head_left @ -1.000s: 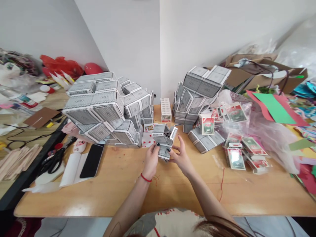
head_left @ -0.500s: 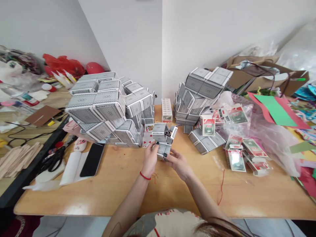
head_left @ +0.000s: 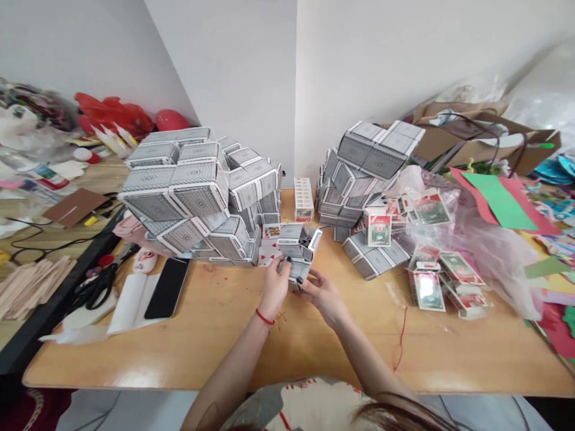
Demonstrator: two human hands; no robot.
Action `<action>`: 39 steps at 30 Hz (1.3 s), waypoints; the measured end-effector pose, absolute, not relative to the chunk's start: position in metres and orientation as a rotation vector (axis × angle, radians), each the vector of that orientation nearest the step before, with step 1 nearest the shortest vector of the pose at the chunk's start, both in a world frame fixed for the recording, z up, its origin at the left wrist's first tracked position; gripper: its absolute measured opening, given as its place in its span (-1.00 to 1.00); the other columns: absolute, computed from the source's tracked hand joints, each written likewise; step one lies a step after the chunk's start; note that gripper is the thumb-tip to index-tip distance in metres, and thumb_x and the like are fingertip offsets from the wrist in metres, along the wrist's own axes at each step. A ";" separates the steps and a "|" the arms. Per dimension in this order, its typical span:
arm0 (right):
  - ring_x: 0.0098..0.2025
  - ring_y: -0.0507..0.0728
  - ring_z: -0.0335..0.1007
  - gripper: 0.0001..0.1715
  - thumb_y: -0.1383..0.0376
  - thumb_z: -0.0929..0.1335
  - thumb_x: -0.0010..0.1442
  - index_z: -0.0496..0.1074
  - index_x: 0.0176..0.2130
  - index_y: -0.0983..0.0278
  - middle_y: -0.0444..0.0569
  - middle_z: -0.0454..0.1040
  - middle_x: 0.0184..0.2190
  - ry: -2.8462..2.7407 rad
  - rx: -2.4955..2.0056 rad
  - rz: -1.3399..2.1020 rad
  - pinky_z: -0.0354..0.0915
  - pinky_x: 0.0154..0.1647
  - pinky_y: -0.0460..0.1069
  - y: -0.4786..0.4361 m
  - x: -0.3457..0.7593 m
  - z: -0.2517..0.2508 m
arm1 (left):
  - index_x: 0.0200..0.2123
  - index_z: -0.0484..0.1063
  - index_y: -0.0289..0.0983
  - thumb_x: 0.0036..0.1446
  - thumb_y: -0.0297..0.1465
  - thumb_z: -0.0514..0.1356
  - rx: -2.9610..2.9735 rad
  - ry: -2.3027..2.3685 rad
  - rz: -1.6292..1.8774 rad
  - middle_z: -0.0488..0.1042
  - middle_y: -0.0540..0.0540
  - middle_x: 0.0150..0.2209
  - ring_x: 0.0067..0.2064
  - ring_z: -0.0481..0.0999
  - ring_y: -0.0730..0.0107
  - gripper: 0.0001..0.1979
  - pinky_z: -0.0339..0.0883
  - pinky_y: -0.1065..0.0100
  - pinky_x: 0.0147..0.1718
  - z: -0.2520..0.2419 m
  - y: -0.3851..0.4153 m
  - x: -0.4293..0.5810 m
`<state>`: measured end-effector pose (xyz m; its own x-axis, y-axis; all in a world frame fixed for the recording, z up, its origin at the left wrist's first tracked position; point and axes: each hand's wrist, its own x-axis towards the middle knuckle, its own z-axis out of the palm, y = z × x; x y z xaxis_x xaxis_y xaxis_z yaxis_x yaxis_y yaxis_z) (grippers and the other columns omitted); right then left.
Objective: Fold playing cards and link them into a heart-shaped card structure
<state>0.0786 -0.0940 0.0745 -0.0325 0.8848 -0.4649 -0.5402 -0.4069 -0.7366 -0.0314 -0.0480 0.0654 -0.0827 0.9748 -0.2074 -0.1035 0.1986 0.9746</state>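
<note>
Both hands grip a small box-shaped piece folded from grey-backed playing cards [head_left: 291,235], held just above the table. My left hand [head_left: 275,287] pinches its near left side, thumb on top. On the near right corner, my right hand [head_left: 324,294] has its thumb and fingers closed around the edge. Card flaps stand up on the piece's right side, and black suit marks show inside. Loose playing cards [head_left: 271,232], face up, lie just behind the left hand. A large stack of folded card boxes [head_left: 197,185] rises on the left, another stack [head_left: 368,155] on the right.
A white-sided pile of card packs [head_left: 303,200] stands by the wall. Red-green card packs [head_left: 429,291] and plastic wrap lie at right, near a paper bag [head_left: 489,140]. At left are a phone [head_left: 167,288], black scissors [head_left: 96,287] and wooden sticks [head_left: 36,287]. A red thread [head_left: 401,341] lies nearer me.
The held card piece has tilted and turned slightly, with its near end a little higher. Both hands stay on it. The camera view has shifted slightly.
</note>
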 end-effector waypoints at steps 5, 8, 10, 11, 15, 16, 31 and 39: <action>-0.19 0.16 0.41 -0.48 0.27 0.48 -0.20 0.32 -0.20 0.29 0.01 0.46 -0.25 -0.425 -1.012 1.770 0.28 -0.10 0.10 -0.093 0.085 0.071 | -0.30 0.45 -0.27 -0.06 -0.41 0.13 1.020 1.316 1.182 0.48 -0.08 -0.29 -0.27 0.40 0.33 -0.80 0.20 0.42 -0.31 0.066 -0.048 -0.031; -0.15 0.16 0.39 -0.56 0.28 0.47 -0.19 0.34 -0.26 0.30 0.02 0.43 -0.20 -0.399 -0.917 1.833 0.27 -0.07 0.11 -0.092 0.088 0.070 | -0.30 0.45 -0.27 -0.07 -0.42 0.14 0.996 1.317 1.214 0.48 -0.08 -0.27 -0.25 0.40 0.33 -0.79 0.20 0.42 -0.29 0.068 -0.047 -0.030; -0.16 0.15 0.39 -0.58 0.28 0.47 -0.19 0.34 -0.28 0.29 0.01 0.44 -0.21 -0.374 -0.908 1.815 0.27 -0.08 0.11 -0.092 0.088 0.069 | -0.31 0.46 -0.28 -0.07 -0.42 0.13 0.972 1.303 1.219 0.49 -0.09 -0.27 -0.24 0.41 0.33 -0.80 0.21 0.42 -0.29 0.069 -0.047 -0.029; -0.17 0.15 0.40 -0.58 0.29 0.48 -0.19 0.34 -0.29 0.29 0.00 0.45 -0.22 -0.367 -0.913 1.798 0.28 -0.09 0.11 -0.093 0.087 0.069 | -0.31 0.46 -0.28 -0.07 -0.42 0.13 0.967 1.297 1.217 0.49 -0.09 -0.28 -0.24 0.41 0.33 -0.79 0.21 0.41 -0.29 0.068 -0.047 -0.029; -0.21 0.15 0.42 -0.56 0.31 0.48 -0.19 0.34 -0.26 0.32 0.02 0.48 -0.27 -0.379 -0.939 1.776 0.31 -0.14 0.09 -0.093 0.084 0.069 | -0.30 0.45 -0.29 -0.05 -0.41 0.11 0.990 1.289 1.195 0.49 -0.10 -0.28 -0.24 0.41 0.32 -0.79 0.22 0.41 -0.29 0.067 -0.049 -0.029; -0.22 0.16 0.43 -0.55 0.32 0.48 -0.19 0.34 -0.26 0.32 0.01 0.49 -0.29 -0.380 -0.945 1.772 0.32 -0.15 0.08 -0.093 0.083 0.069 | -0.30 0.45 -0.29 -0.05 -0.41 0.11 0.998 1.287 1.193 0.48 -0.10 -0.27 -0.24 0.41 0.32 -0.79 0.22 0.41 -0.28 0.067 -0.049 -0.029; -0.24 0.17 0.43 -0.59 0.26 0.45 -0.13 0.39 -0.22 0.30 0.03 0.47 -0.21 -0.428 -0.900 1.886 0.34 -0.21 0.10 -0.089 0.095 0.072 | -0.20 0.38 -0.33 -0.01 -0.36 0.09 0.947 1.201 1.176 0.47 -0.12 -0.21 -0.21 0.43 0.33 -0.72 0.28 0.41 -0.29 0.062 -0.056 -0.029; -0.28 0.16 0.45 -0.64 0.25 0.44 -0.13 0.41 -0.28 0.32 0.03 0.50 -0.26 -0.450 -0.998 1.813 0.35 -0.24 0.08 -0.091 0.091 0.072 | -0.19 0.38 -0.30 0.01 -0.36 0.09 1.030 1.195 1.169 0.46 -0.12 -0.17 -0.16 0.42 0.31 -0.73 0.27 0.36 -0.20 0.059 -0.060 -0.029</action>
